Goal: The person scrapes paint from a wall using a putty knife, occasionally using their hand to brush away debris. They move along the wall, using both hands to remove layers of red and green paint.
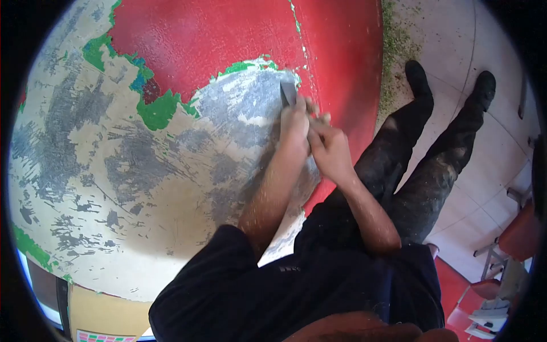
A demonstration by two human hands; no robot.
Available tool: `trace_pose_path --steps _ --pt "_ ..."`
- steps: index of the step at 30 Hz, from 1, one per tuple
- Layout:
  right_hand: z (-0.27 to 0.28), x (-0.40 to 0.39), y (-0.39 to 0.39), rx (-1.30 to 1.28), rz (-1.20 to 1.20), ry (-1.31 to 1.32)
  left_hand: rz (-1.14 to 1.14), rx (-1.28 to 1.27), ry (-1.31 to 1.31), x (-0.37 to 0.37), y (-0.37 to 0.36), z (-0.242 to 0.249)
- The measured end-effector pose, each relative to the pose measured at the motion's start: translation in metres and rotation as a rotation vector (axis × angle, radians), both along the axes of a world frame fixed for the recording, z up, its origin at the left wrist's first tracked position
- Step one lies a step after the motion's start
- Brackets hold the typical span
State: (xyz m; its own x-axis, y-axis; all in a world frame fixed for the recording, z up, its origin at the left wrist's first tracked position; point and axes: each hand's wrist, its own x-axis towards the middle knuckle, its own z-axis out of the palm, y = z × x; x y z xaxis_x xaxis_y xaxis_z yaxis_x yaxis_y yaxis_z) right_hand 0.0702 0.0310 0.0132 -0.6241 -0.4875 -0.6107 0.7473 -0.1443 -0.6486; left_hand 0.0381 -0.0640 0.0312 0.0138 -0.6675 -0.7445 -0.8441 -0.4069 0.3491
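Observation:
A paint scraper (289, 94) with a flat dark blade lies against the painted wall (222, 165), at the border between bare grey patches and red paint. My left hand (295, 124) is closed round it just behind the blade. Close against it, my right hand (331, 153) is also closed, apparently on the handle end, which the fingers hide. Fingers of both hands are partly blurred by motion. Red paint (228, 34) covers the upper part of the surface, with green paint edges (159, 111) along its border.
Paint chips (399, 48) are scattered on the tiled floor (450, 34) along the wall's foot. My legs (421, 188) stand beside the wall. Red chairs (515, 236) are at the lower right. A colourful chart (105, 336) shows at the bottom left.

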Motion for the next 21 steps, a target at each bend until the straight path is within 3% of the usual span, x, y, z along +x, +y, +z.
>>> trace_pose_path --steps 2,7,11,14,15,16,21 --pt "-0.005 -0.026 -0.014 0.058 0.018 -0.011 -0.086 -0.003 0.061 -0.023 -0.014 -0.014" --pt "-0.006 -0.016 -0.008 -0.04 0.007 -0.011 0.061 0.062 0.034 -0.009 0.002 0.006" --pt "-0.006 -0.039 -0.02 0.027 0.061 -0.029 -0.137 0.013 0.131 -0.032 -0.018 -0.01" --pt "-0.005 -0.032 -0.011 0.026 0.038 0.02 -0.053 0.018 0.076 -0.029 -0.008 -0.004" --pt "0.001 -0.011 -0.003 0.018 0.007 0.036 0.085 0.019 0.025 -0.016 0.001 0.0" --pt "0.006 -0.001 0.001 0.011 -0.02 0.048 0.112 0.119 -0.002 0.002 0.001 0.007" --pt "-0.012 -0.046 -0.02 0.092 0.107 0.038 -0.077 0.069 0.109 -0.031 -0.028 -0.026"
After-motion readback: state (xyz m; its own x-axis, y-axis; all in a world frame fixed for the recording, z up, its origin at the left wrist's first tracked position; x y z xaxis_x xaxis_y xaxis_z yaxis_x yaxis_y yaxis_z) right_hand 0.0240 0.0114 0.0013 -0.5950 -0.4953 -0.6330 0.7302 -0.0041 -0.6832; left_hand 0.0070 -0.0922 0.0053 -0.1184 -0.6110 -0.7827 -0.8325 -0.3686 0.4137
